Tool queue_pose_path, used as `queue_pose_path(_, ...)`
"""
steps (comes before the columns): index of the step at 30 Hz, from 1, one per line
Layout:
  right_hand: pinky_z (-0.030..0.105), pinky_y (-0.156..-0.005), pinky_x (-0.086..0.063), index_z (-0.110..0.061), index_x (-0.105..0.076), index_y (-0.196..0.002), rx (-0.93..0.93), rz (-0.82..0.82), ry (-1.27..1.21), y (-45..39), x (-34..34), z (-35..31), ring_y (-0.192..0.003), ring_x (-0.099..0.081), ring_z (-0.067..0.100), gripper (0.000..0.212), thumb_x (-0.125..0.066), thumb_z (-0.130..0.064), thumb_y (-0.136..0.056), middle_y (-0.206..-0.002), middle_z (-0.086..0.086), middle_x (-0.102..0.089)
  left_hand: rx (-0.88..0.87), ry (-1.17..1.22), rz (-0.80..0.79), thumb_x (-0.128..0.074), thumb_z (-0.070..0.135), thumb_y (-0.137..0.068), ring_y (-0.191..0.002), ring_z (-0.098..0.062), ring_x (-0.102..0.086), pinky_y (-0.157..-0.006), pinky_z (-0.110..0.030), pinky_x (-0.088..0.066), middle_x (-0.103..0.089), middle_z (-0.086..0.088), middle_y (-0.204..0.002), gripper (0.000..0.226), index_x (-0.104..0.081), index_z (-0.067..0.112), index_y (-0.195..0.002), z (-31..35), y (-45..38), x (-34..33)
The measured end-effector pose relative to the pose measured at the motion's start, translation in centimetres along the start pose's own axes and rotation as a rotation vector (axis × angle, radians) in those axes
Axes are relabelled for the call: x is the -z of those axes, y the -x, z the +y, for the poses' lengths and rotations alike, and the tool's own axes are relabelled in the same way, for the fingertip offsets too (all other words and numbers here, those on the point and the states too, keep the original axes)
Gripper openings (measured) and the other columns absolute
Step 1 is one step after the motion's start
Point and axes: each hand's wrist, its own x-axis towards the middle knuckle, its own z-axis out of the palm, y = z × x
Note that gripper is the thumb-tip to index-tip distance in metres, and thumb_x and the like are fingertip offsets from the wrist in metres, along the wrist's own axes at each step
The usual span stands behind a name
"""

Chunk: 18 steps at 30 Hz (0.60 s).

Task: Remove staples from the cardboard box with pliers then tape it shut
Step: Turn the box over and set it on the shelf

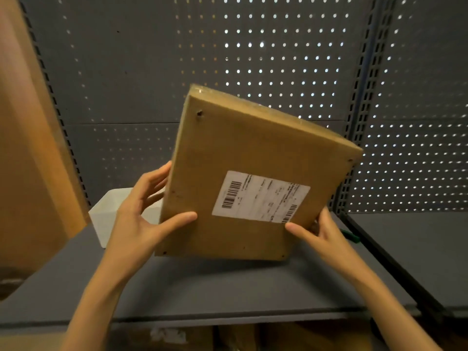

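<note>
A flat brown cardboard box [228, 158] is held up tilted above the grey shelf [215, 287], its broad face toward me with a white barcode label [260, 197] on it. Small holes mark the face near its corners. Clear tape shines along the top edge. My left hand [141, 219] holds the box's left edge, thumb on the front face and fingers behind. My right hand [321, 231] holds the lower right corner, thumb on the front below the label and fingers behind. No pliers are plainly visible.
A white tray [106, 216] stands on the shelf behind my left hand. A green object [350, 235] lies on the shelf behind my right hand. A large cardboard panel [27, 148] fills the left side. Grey pegboard [126, 72] backs the shelf; a second shelf [417, 244] adjoins at right.
</note>
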Motion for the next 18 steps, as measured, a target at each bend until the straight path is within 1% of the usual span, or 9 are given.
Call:
queue_pose_path(2,0.005,-0.080,-0.044,-0.035,-0.029,-0.134,-0.025,-0.012,-0.004,-0.2,0.0,-0.1,-0.108,-0.053,-0.012,0.072,-0.068,-0.025,-0.074,-0.116,-0.032,-0.057,0.000,-0.014,-0.014,-0.076,0.042,-0.060,-0.110,0.014,-0.050,-0.078,0.001,-0.042,-0.052,0.041,-0.117,0.072,-0.041,0.055,-0.121,0.3,-0.5,0.3)
queue_pose_path(4,0.009,-0.083,-0.047,-0.034,-0.034,-0.131,-0.048,0.017,-0.017,-0.4,0.0,-0.2,-0.107,-0.056,-0.008,0.071,-0.070,-0.026,-0.071,-0.118,-0.023,-0.059,0.025,-0.001,-0.021,-0.078,0.044,-0.061,-0.109,0.015,-0.050,-0.075,-0.004,-0.044,-0.052,0.042,-0.116,0.072,-0.041,0.058,-0.121,0.4,-0.9,0.5)
queue_pose_path(6,0.014,-0.086,-0.050,-0.032,-0.036,-0.132,-0.068,0.067,-0.028,-0.6,0.2,-0.4,-0.107,-0.059,-0.002,0.077,-0.073,-0.028,-0.065,-0.120,-0.017,-0.059,0.080,0.063,-0.029,-0.079,0.048,-0.063,-0.109,0.013,-0.050,-0.079,-0.013,-0.043,-0.053,0.037,-0.119,0.069,-0.044,0.058,-0.122,0.3,-1.4,0.6)
queue_pose_path(8,0.020,-0.084,-0.051,-0.028,-0.035,-0.134,-0.088,0.113,-0.028,-0.9,0.3,-0.9,-0.107,-0.060,0.003,0.086,-0.076,-0.030,-0.059,-0.121,-0.013,-0.059,0.161,0.174,-0.050,-0.071,0.047,-0.067,-0.111,0.008,-0.053,-0.081,-0.019,-0.045,-0.052,0.029,-0.126,0.062,-0.046,0.057,-0.123,0.0,-1.8,0.8)
queue_pose_path(10,0.022,-0.081,-0.049,-0.027,-0.034,-0.134,-0.094,0.152,-0.029,-1.1,0.3,-1.6,-0.104,-0.060,0.003,0.090,-0.078,-0.033,-0.056,-0.118,-0.013,-0.060,0.232,0.271,-0.074,-0.072,0.043,-0.072,-0.111,0.000,-0.057,-0.082,-0.024,-0.048,-0.051,0.021,-0.132,0.058,-0.049,0.051,-0.124,-0.5,-2.0,1.2)
queue_pose_path(11,0.021,-0.078,-0.049,-0.028,-0.036,-0.133,-0.093,0.168,-0.040,-1.1,0.4,-2.0,-0.102,-0.061,0.003,0.089,-0.079,-0.036,-0.055,-0.115,-0.014,-0.062,0.260,0.309,-0.082,-0.070,0.042,-0.073,-0.110,-0.001,-0.058,-0.081,-0.026,-0.049,-0.052,0.018,-0.133,0.055,-0.050,0.049,-0.124,-0.8,-2.0,1.5)
queue_pose_path(13,0.018,-0.070,-0.052,-0.030,-0.045,-0.127,-0.078,0.190,-0.069,-1.3,0.5,-2.8,-0.096,-0.064,0.002,0.078,-0.077,-0.044,-0.057,-0.106,-0.015,-0.068,0.322,0.387,-0.085,-0.062,0.043,-0.072,-0.112,-0.004,-0.057,-0.082,-0.031,-0.049,-0.055,0.018,-0.130,0.052,-0.053,0.046,-0.123,-1.2,-1.7,1.8)
queue_pose_path(15,0.012,-0.063,-0.051,-0.032,-0.055,-0.118,-0.053,0.185,-0.084,-1.6,0.5,-3.7,-0.091,-0.066,0.000,0.064,-0.074,-0.050,-0.061,-0.101,-0.018,-0.069,0.393,0.430,-0.073,-0.058,0.048,-0.071,-0.113,-0.009,-0.057,-0.082,-0.034,-0.049,-0.059,0.018,-0.126,0.054,-0.054,0.043,-0.125,-1.7,-1.4,1.9)
queue_pose_path(18,0.013,-0.063,-0.051,-0.032,-0.065,-0.111,-0.063,0.141,-0.130,-2.0,0.6,-4.9,-0.090,-0.067,0.003,0.051,-0.070,-0.053,-0.065,-0.103,-0.012,-0.071,0.498,0.409,-0.067,-0.053,0.059,-0.072,-0.112,-0.022,-0.059,-0.089,-0.042,-0.050,-0.062,0.007,-0.124,0.061,-0.054,0.035,-0.128,-2.3,-1.1,2.0)
